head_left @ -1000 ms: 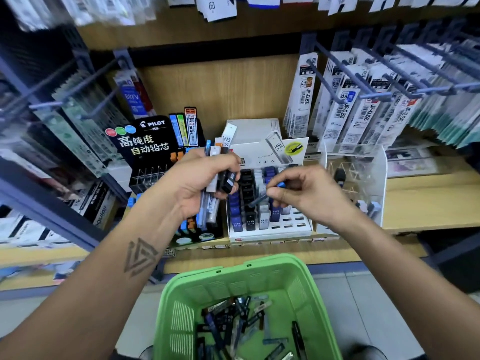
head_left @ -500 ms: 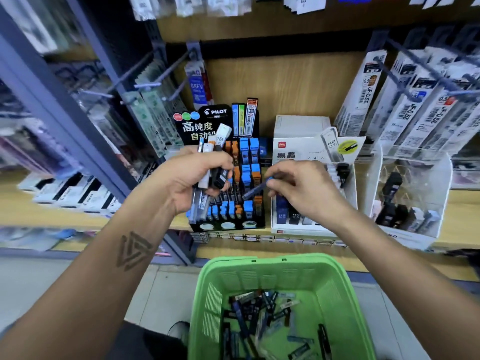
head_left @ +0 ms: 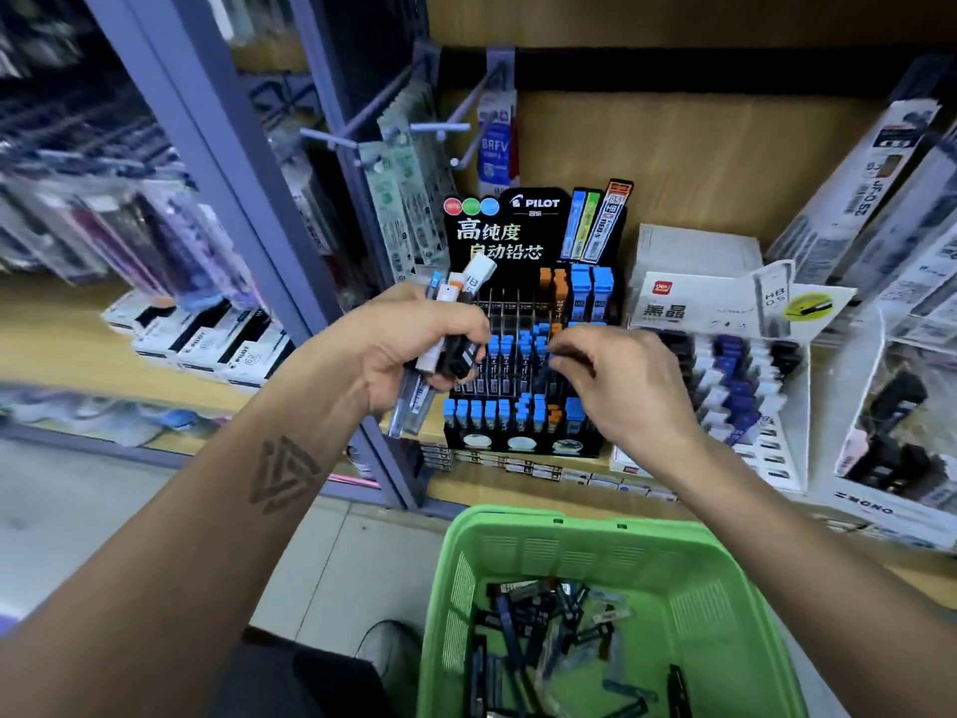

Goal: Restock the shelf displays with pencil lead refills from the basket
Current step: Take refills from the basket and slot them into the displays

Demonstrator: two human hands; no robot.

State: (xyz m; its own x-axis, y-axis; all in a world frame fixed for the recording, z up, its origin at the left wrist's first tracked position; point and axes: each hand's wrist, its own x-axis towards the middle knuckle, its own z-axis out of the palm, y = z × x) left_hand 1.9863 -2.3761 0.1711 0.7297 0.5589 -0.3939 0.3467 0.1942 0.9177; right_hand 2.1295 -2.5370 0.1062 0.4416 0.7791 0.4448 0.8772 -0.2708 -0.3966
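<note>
Wooden shop shelf (head_left: 518, 487) lined with stationery fills the frame, with hanging refill packs (head_left: 409, 199) on metal pegs at 11 o'clock and boxed goods at far left. At centre stands a black Pilot display rack (head_left: 523, 323), its slots partly filled with blue-capped and orange-capped lead tubes. Just to its right, at 3 o'clock, sits a white display tray (head_left: 725, 355) holding dark and blue refill cases, and beyond it a clear display stand (head_left: 890, 406) with black items.

The left hand (head_left: 409, 349), fingers curled tight, grips a bundle of pencil lead refills (head_left: 450, 334) upright in front of the rack's left side, white and black caps sticking out above the fist. The right hand (head_left: 626, 386) hovers over the rack's middle rows with fingers bent toward the slots; motion blur hides whether it pinches a tube.

At 6 o'clock, below the shelf edge, a green plastic basket (head_left: 725, 588) holds a loose heap of more refill cases (head_left: 544, 640) on its floor.
</note>
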